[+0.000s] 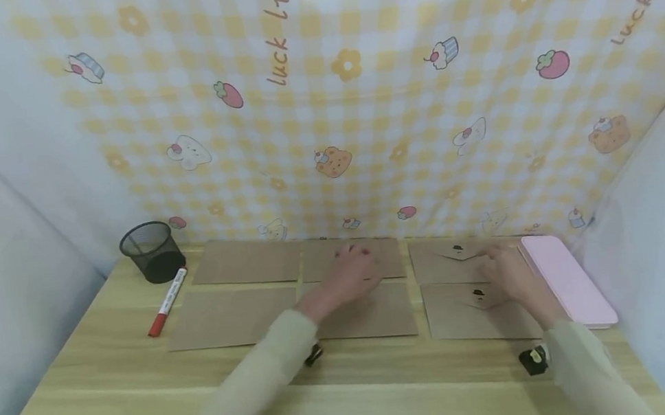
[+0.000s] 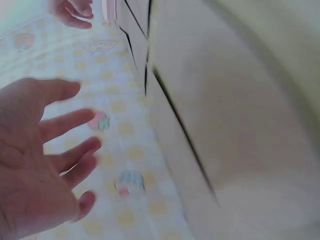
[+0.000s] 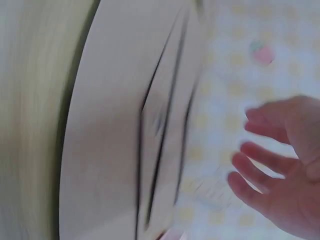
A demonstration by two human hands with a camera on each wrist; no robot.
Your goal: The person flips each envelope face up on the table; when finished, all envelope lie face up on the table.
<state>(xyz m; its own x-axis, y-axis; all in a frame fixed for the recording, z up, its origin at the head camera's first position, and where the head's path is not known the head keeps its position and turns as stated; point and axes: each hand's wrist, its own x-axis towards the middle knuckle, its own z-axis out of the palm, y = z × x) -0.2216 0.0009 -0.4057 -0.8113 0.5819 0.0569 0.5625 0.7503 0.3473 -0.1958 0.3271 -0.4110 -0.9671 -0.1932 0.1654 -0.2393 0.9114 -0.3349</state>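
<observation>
In the head view, several brown paper envelopes lie on the wooden table in two rows. My left hand (image 1: 347, 278) hovers around the middle pair, over the back envelope (image 1: 385, 256) and the front envelope (image 1: 383, 312). The left wrist view shows this hand (image 2: 40, 150) with spread, slightly bent fingers and nothing in it. My right hand (image 1: 512, 275) is by the right pair, a back envelope (image 1: 439, 265) and a front envelope (image 1: 459, 322), both with flaps and small dark marks showing. Relaxed fingers and an empty palm appear on the right hand (image 3: 280, 165) in its wrist view.
Farther left lie two more envelopes, a back one (image 1: 249, 263) and a front one (image 1: 221, 318). A red-capped marker (image 1: 168, 302) and a black mesh pen cup (image 1: 152, 252) are beside them. A pink case (image 1: 568, 279) lies at the right. A patterned curtain (image 1: 357, 107) hangs behind.
</observation>
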